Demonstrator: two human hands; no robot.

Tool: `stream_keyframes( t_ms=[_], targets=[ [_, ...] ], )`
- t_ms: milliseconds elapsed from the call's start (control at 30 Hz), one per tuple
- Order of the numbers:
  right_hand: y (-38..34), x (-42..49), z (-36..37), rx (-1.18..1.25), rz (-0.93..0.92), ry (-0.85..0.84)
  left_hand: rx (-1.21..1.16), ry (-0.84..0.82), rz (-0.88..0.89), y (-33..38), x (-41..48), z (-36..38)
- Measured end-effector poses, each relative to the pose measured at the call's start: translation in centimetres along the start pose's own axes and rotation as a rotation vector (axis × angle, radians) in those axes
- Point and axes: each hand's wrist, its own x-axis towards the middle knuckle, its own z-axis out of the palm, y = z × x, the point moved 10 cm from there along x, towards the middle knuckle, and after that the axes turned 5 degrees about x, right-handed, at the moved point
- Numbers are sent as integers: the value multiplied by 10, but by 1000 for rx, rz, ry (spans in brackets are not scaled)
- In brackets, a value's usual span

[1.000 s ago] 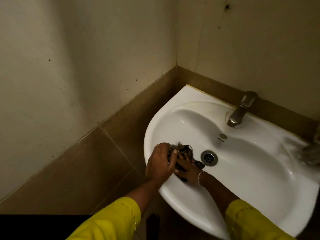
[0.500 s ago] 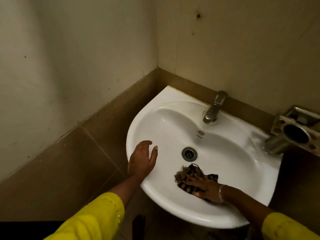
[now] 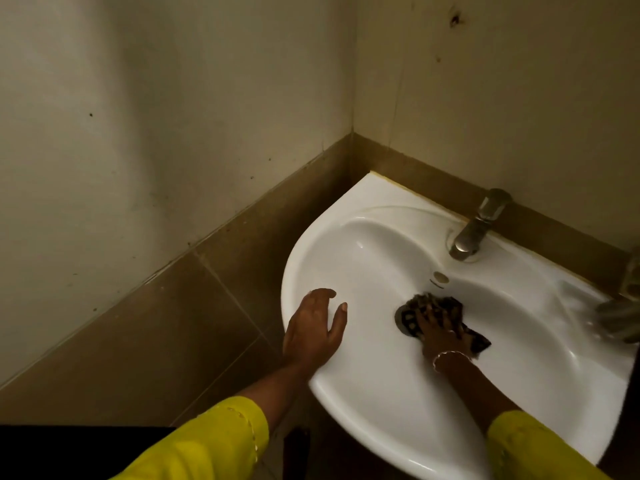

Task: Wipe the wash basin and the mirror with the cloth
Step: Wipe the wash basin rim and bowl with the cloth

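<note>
**Cloth over the drain, both hands on the basin**

The white ceramic corner wash basin (image 3: 346,403) is fixed w/ its back edge against a brown-tiled wall band, cream wall above. The dark brown-and-tan patterned cloth (image 3: 420,304) lies bunched at the bottom of the bowl. It sits right on the round metal drain (image 3: 399,318), of which only the left edge shows.

R hand (image 3: 439,333) lies palm-down on the cloth, fingers spread and fairly straight, pressing it onto the bowl. Its grip is flat and wide, not curled round the fabric. A thin silver bangle (image 3: 450,356) sits at that wrist. A tail of cloth sticks out to the right of the hand.

L hand (image 3: 313,332) rests on the basin's left rim, well apart from the cloth. Fingers reach into the bowl, thumb is apart, and the grip is loose and holds nothing.

Both forearms come from yellow sleeves (image 3: 221,441) at the bottom edge.

The chrome pillar tap (image 3: 478,226) stands at the back rim, approx. above the small round overflow cap (image 3: 441,277). At the right edge is a blurred metal fitting (image 3: 620,317); can't tell what it is.
</note>
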Motion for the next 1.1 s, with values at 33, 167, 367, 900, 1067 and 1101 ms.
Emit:
stream_keyframes(
  t_ms=[33,167,367,900,1067,1101],
  targets=[
    [-6,0,-1,20,26,-23,-1,27,8,1,0,-3],
    [-28,18,-11,193,44,-101,-3,-2,29,9,-1,0],
    [-81,30,-34,-20,-192,-64,1,12,59,16,0,-3],
    [-71,-53,-12,-111,-422,-116,6,17,40,16,0,-5],
    [-57,-60,-56,-100,-380,-244,4,27,44,17,0,-6],
    [-57,-57,-69,-61,-360,-237,4,29,42,17,0,-6]
  ],
)
